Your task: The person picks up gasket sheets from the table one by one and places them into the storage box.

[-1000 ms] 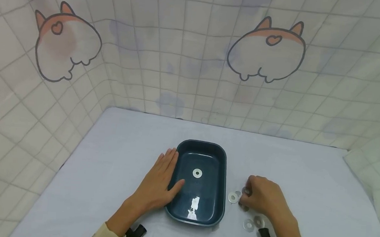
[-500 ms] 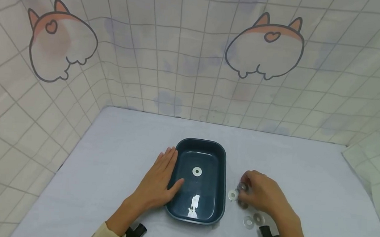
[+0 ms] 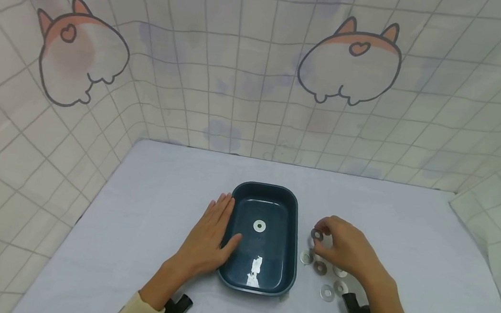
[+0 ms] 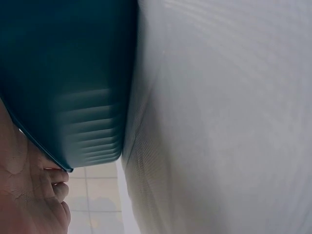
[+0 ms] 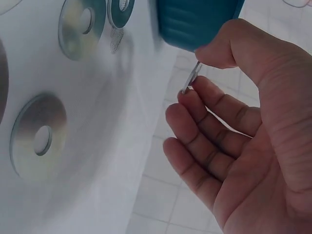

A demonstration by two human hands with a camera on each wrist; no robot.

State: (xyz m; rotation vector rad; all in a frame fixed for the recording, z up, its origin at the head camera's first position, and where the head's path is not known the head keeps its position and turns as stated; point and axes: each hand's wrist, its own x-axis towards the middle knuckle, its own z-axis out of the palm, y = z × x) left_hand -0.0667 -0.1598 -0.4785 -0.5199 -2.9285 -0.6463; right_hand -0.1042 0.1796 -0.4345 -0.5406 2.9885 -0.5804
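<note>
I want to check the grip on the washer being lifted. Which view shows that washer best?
The right wrist view: the washer is seen edge-on, pinched between thumb and fingertip of the right hand. The head view shows it small but face-on, above the table. The left wrist view shows only the blue tray, no washer.

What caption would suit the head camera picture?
Right hand pinches a washer beside a dark tray; left hand steadies it.

My table (image 3: 153, 203) wears a pale cloth. Behind it hangs a checked backdrop (image 3: 238, 79), printed with two cartoon corgi rumps (image 3: 82, 53), each marked with a small heart.
</note>
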